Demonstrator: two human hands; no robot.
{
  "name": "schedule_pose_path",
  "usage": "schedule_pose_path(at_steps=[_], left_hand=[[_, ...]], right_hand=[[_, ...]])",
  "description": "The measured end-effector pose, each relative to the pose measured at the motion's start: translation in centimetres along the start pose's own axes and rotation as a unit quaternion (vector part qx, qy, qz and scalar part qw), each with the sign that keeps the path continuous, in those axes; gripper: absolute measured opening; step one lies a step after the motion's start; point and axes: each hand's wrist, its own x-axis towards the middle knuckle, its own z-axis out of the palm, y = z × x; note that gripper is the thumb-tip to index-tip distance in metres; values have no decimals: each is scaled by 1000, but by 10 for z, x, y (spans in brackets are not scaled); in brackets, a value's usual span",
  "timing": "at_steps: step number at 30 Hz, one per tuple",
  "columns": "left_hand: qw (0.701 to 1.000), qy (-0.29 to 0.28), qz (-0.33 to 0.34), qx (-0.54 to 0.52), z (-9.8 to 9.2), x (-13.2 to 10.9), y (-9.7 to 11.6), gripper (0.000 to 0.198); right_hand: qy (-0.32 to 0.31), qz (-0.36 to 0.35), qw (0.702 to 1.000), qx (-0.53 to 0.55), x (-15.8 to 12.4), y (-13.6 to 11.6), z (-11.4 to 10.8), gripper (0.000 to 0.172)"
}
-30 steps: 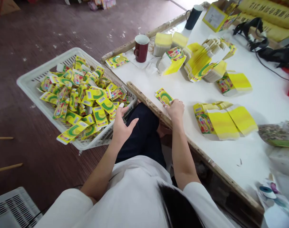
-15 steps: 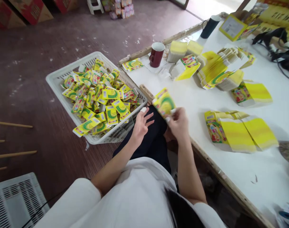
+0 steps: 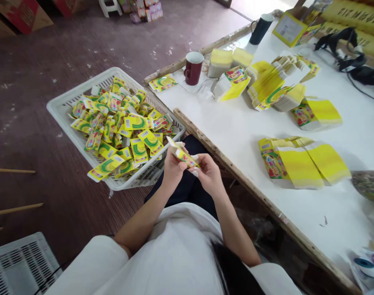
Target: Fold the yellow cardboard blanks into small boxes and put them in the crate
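The packet [image 3: 182,154] sits between both hands over the lap, just off the near edge of the worktop [image 3: 236,127] and beside the basket [image 3: 56,107] heaped with like packets. The left hand [image 3: 172,169] grips its lower part with thumb and fingers [image 3: 181,165] closed on it. The right hand [image 3: 209,175] pinches the end nearest it, fingertips curled tight on the printed face. Neither hand is open.

It looks to be thin printed card or foil: very light, with glossy faces that are probably a little slick. It is seen almost edge-on here, flat and slim, so it should flex or crease if squeezed across the middle. The safest hold is likely at the edges and corners, thumb on one face and fingers on the other — much as it is held now.

Half a second earlier only the right hand had it, raised face-on by the worktop edge, while the left hovered open and empty near the basket. A second earlier the right hand pressed it against the worktop — now both hands have closed on it, lower and nearer the body.
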Motion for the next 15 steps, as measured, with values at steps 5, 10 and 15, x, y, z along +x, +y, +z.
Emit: schedule_pose_path(at_steps=[5, 10, 15], left_hand=[[995, 40, -62, -70, -1, -7, -7, 41], [999, -5, -17, -50, -17, -1, 7, 53], [972, -103, 115, 177, -38, 7, 39, 105]], right_hand=[[32, 30, 999, 12, 1, 0, -10, 36], [99, -88, 983, -131, -1, -1, -31, 8], [16, -199, 910, -362, -8, -19, -47, 24]])
